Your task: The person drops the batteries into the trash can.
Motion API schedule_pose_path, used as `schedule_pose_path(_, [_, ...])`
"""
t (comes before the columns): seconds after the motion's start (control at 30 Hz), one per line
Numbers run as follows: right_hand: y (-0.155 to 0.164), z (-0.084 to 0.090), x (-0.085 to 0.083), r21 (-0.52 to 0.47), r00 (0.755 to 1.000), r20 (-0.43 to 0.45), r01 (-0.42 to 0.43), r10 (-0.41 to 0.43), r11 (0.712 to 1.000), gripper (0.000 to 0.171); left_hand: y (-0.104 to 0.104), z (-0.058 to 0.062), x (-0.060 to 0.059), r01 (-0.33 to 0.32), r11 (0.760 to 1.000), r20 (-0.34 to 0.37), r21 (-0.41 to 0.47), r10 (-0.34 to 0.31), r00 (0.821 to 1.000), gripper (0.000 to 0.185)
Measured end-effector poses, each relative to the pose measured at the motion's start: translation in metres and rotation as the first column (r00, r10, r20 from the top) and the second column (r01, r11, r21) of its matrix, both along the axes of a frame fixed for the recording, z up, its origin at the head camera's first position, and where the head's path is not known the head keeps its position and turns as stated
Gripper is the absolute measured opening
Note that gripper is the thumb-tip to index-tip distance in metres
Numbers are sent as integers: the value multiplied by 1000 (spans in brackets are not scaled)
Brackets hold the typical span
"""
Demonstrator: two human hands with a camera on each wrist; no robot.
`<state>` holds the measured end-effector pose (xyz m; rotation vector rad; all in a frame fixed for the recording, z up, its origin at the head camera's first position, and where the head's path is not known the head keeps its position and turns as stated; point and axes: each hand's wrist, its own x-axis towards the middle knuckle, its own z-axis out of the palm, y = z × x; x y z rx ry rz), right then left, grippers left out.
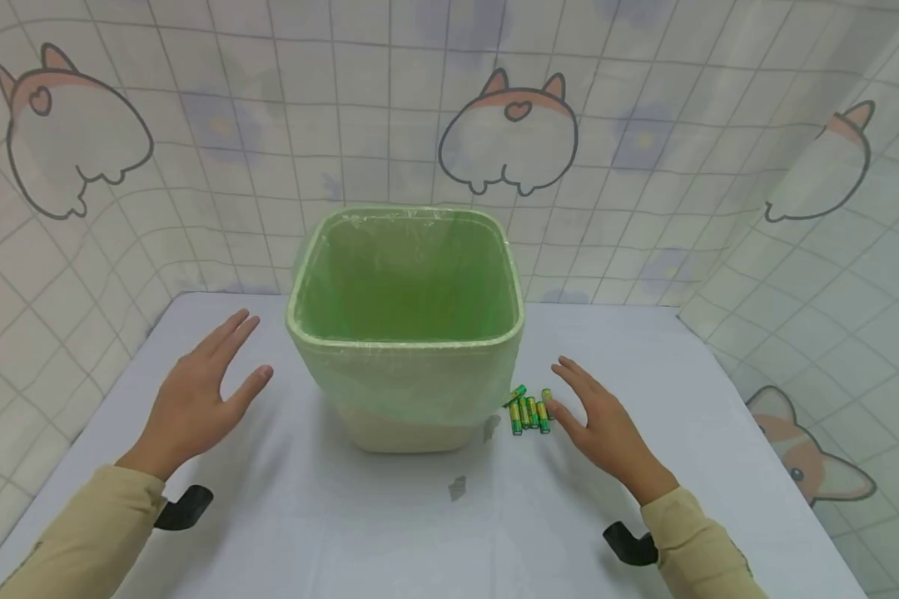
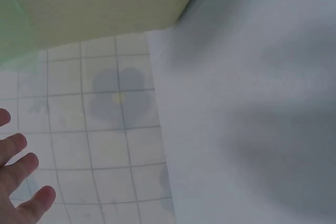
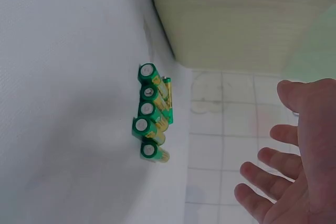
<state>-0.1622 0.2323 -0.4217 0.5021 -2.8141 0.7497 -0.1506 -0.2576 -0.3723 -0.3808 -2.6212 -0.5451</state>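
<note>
A pale bin (image 1: 412,399) lined with a thin green plastic bag (image 1: 404,283) stands upright at the middle of the table. Several green and yellow batteries (image 1: 526,413) lie side by side at its right foot, one of them at a slant behind the others; the right wrist view shows the flat ends of the batteries (image 3: 149,111). To the left of the bin hovers my left hand (image 1: 202,391), fingers extended and thumb apart, holding nothing. My right hand (image 1: 603,424) is empty too, fingers spread, just right of the batteries and overlapping the nearest one in the head view.
The white tabletop (image 1: 389,532) has two small grey patches (image 1: 458,488) before the bin. Checked curtains (image 1: 345,125) with cartoon dogs enclose the back and both sides. A black strap piece (image 1: 184,508) juts from each sleeve.
</note>
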Motion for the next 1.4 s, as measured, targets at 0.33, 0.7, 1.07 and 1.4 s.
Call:
schedule_pose_path(0.33, [2,-4,-3,-17,999,-46,-18,17,1000,54,2,15,3,74,970,88,232,-97,991,59])
schedule_pose_path(0.7, [7,-8,-5,-16,1000,-28,-3,3,1000,54,5,38,7,99,953,210,287,-163,964,54])
schedule_pose_path(1.07, [12,-14,-6,-26,1000,-10,-19,19,999,55,9,57,7,132,942,157,307,-187,970,52])
schedule_pose_path(1.4, [15,-19,-8,-47,1000,28,-9,10,999,57,15,69,3,180,922,85,342,-222,971,50])
